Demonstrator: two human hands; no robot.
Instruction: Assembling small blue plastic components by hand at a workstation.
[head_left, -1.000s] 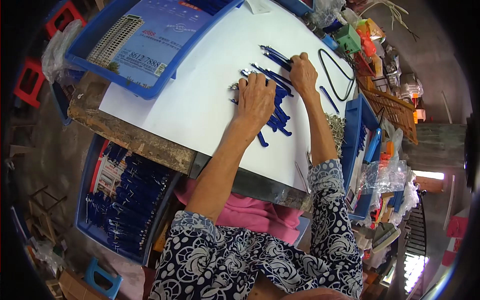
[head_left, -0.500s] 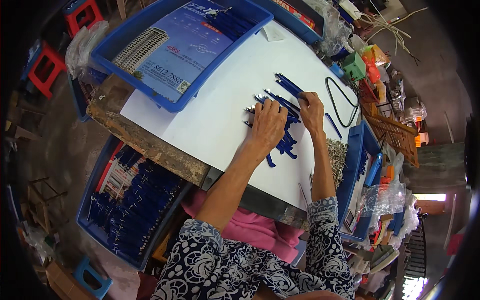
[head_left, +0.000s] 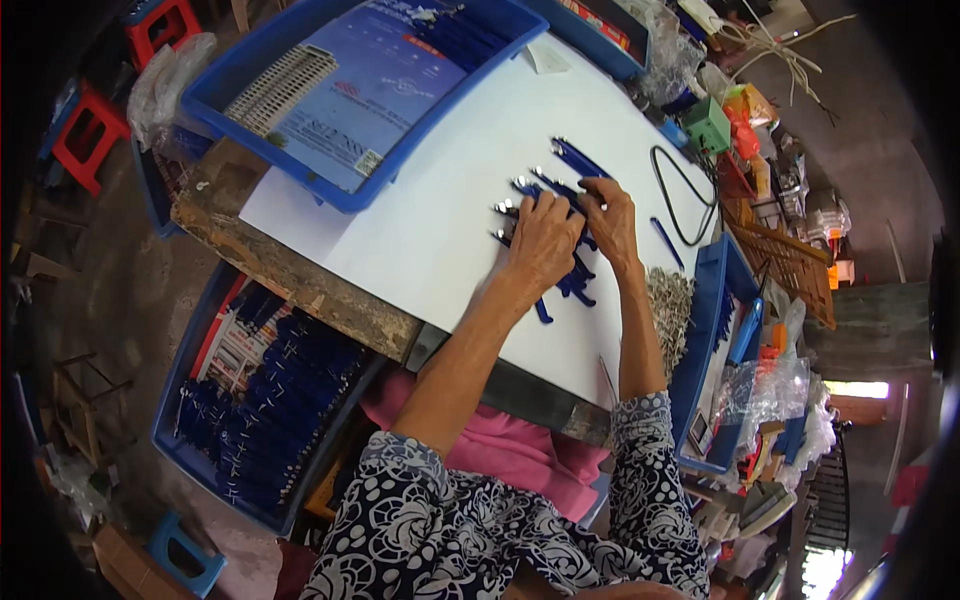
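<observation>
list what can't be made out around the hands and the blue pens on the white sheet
- Head view: the left hand covers the middle of the blue pens.
- Whether the right hand pinches a pen: its fingers hide it.
- The pile of small metal parts: too small to tell apart.

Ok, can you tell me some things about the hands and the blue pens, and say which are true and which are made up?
1. Both hands rest on a bunch of blue pens on the white sheet. True.
2. The left hand holds a red cup. False: it lies flat on the pens.
3. A blue tray sits at the far left of the table. True.
4. The crate by the person's left knee has nothing in it. False: it is full of blue pens.
5. The right hand touches the black cable. False: they are apart.
</observation>
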